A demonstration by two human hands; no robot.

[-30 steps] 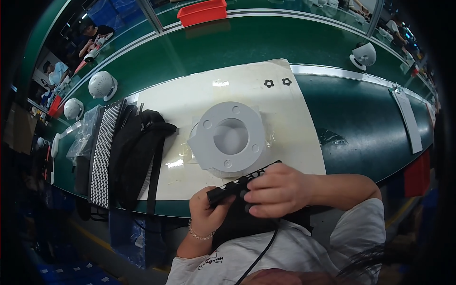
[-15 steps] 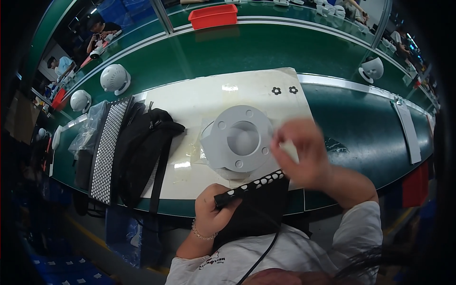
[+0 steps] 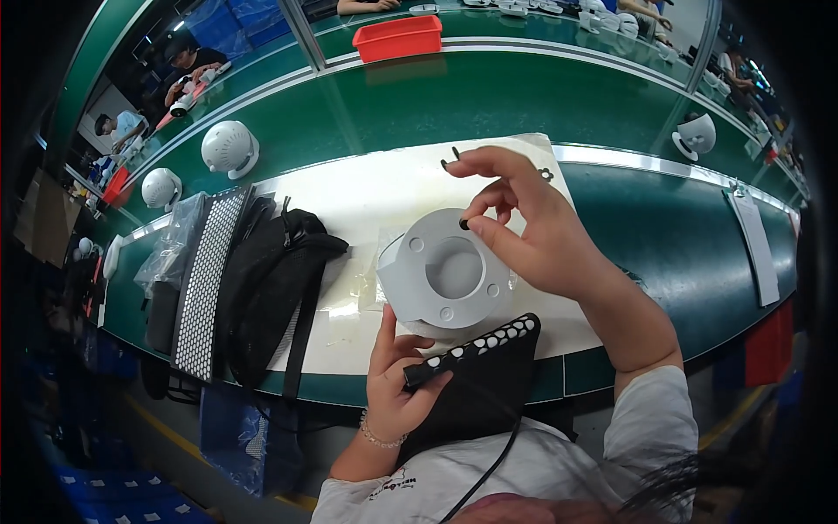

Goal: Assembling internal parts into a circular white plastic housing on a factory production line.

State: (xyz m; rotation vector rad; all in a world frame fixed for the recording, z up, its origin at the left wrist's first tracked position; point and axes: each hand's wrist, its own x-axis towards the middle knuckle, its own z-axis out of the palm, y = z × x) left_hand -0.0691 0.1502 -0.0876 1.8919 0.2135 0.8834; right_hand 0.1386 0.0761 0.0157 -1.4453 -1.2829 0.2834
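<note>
A light grey round base (image 3: pixel 406 284) with a wide central hole and several small round recesses lies on the white board. Over its upper right edge is my right hand (image 3: pixel 532 218), thumb and finger pinched on a small round black pad (image 3: pixel 463 224), the other fingers raised. My left hand (image 3: pixel 397 384) grips one end of a black strip with white round spots (image 3: pixel 480 343), close to the base's lower edge. A left finger reaches up beside the base. Beneath the strip, a dark cloth (image 3: pixel 476 393) covers part of my lap.
At the left lie a black bag (image 3: pixel 266 279), a white perforated panel (image 3: pixel 205 288) and clear plastic wrap (image 3: pixel 175 240). White rounded devices (image 3: pixel 231 147) stand at the back left, another (image 3: pixel 696 135) at the back right. A red tray (image 3: pixel 397 39) sits beyond the rail. People work farther off.
My right hand has gone from near the strip's right end up and left to the base's upper edge, pinching the small black pad. A left finger has stretched out toward the base.
</note>
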